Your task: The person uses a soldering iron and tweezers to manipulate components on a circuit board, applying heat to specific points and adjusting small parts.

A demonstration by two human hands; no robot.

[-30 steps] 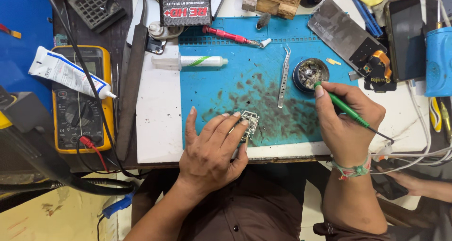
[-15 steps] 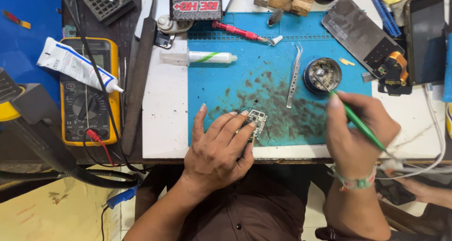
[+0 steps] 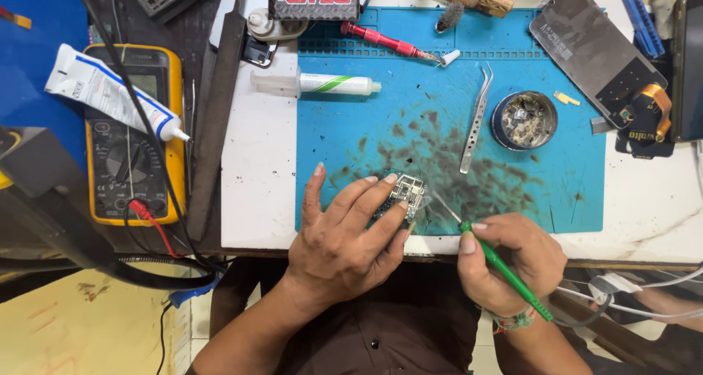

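Note:
My left hand [image 3: 344, 232] lies on the near edge of the blue work mat [image 3: 439, 97], its fingertips pinning down a small circuit board [image 3: 405, 192]. My right hand [image 3: 505, 258] grips a green soldering iron [image 3: 505, 269] like a pen. Its thin metal tip [image 3: 443, 205] points up-left and ends just right of the board. The iron's cable runs off to the right behind my wrist.
Metal tweezers [image 3: 476, 119], a round tin of solder scraps [image 3: 524, 120], a syringe of paste [image 3: 322, 84] and a red screwdriver [image 3: 384, 40] lie on the mat. A phone screen panel [image 3: 597, 53] sits at back right. At left are a yellow multimeter [image 3: 128, 151] and a glue tube [image 3: 110, 89].
My right hand has drawn the soldering iron back from the round tin toward me, bringing its tip beside the circuit board. My left hand stays on the board.

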